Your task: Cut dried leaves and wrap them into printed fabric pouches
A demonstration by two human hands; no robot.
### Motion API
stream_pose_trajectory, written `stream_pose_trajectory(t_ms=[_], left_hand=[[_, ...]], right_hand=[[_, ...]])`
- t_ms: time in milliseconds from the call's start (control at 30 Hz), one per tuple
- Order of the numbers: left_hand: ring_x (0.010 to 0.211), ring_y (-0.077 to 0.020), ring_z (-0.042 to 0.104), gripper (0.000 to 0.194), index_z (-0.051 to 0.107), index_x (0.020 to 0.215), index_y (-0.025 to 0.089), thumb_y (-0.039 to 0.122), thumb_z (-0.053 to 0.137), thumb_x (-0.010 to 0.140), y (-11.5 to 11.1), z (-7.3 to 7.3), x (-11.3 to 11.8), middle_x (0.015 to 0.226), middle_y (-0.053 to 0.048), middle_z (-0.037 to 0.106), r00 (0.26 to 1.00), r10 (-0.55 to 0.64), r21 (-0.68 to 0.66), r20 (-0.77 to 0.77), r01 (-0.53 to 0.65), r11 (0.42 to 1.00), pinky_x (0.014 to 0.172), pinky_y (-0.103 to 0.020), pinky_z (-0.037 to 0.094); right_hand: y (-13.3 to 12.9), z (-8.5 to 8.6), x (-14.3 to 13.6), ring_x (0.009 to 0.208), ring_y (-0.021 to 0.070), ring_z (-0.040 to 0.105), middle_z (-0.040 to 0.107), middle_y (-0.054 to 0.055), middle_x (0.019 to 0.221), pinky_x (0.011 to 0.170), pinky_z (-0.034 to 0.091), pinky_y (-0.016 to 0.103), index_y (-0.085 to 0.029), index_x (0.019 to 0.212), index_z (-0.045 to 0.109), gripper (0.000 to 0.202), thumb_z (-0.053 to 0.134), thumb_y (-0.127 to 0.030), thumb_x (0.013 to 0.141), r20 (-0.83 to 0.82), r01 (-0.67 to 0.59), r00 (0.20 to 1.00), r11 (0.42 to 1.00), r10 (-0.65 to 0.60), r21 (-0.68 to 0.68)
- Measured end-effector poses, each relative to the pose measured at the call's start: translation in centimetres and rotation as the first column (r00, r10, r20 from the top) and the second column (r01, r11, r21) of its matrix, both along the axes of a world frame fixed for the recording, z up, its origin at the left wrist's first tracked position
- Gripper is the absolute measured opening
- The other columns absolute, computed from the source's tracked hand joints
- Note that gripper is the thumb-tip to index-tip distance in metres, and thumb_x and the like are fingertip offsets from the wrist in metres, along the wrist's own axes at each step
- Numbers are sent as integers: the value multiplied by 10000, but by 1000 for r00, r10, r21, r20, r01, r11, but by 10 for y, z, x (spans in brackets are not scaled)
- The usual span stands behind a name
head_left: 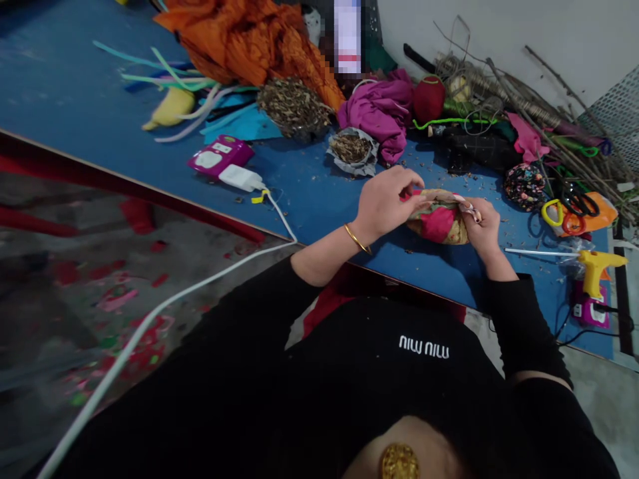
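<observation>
Across the blue tabletop point(319, 206), I watch from far off as a patchwork cloth bundle point(439, 227), tan print with bright pink, sits by the near edge between two bare hands. The right hand point(483, 226) is closed on the bundle's right end, pinching a folded strip of cloth; the left hand point(387, 199) curls its fingers at the bundle's left side, and I cannot tell whether they grip or only touch. I cannot see inside the bundle's folds. Beyond it and to the left, a crumpled grey wrapper point(372, 163) holds dry brown shreds point(351, 148); farther off that way, a larger heap of shreds point(294, 106) shows a glint of clear plastic low down, perhaps a bag, which I can only partly make out. Bunched magenta cloth point(377, 113) lies beyond the bundle, and farther back a pixelated block point(347, 40) masks whatever stands there. Right of the bundle, several scissors point(574, 194) overlap an orange packet point(605, 211), whose contents stay hidden from me; nearer on that side, a yellow glue gun point(595, 269) partly covers a purple power box point(584, 319). Left of the bundle, a white cable point(200, 276) leaves the view, cut off below.
</observation>
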State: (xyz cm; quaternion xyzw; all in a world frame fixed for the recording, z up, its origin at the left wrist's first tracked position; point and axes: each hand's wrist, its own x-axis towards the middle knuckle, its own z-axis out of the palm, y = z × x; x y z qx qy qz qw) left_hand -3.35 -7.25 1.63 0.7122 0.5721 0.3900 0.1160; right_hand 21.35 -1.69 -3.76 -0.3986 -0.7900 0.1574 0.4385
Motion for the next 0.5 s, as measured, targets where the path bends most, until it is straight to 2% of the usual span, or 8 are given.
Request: stream_pose_trajectory(t_ms=[67,133,233,333,433,500], left_hand=[[866,-192,659,116,766,977,225,292,689,922,2,0,6,936,-44,736,994,-75,42,-76,78,996,787,-320,504],[897,-204,667,153,785,1005,235,303,663,944,7,-2,14,963,-48,735,980,-155,17,-129,158,987,798,-328,504],[902,-211,672,159,787,947,212,291,649,938,18,-7,21,959,-59,741,971,-193,-27,-140,191,981,808,-335,502],[858,-204,663,146,766,882,190,251,636,906,23,-8,14,911,-60,743,985,-139,-42,-99,135,990,795,-332,500],[842,-207,652,166,768,875,193,256,616,894,17,-9,-9,893,-69,743,995,-19,-15,-99,17,1000,785,-340,496],[825,-212,653,178,782,856,214,274,617,883,8,-12,-29,877,-66,748,989,13,-20,-145,-16,1000,758,-343,487]], right_hand=[[1,0,1,758,206,662,776,42,832,760,468,382,-253,957,797,438,507,-578,1006,10,4,1000,1000,-4,-3],[1,-1,1,748,200,650,766,38,813,749,456,373,-247,951,793,443,508,-582,1005,20,13,1000,1000,-13,1],[1,-1,1,755,198,647,759,36,811,751,451,369,-248,958,791,439,500,-573,1013,38,18,999,1000,-18,9],[1,-1,1,764,199,659,764,39,824,755,453,369,-246,965,791,442,502,-577,1017,35,2,999,1000,-2,8],[2,-1,0,785,204,674,770,45,840,763,463,372,-244,964,793,484,488,-617,1013,8,-4,1000,1000,4,13],[2,-1,-1,794,208,678,771,45,844,769,473,376,-250,970,794,499,479,-635,1010,0,1,1000,1000,-1,3]])
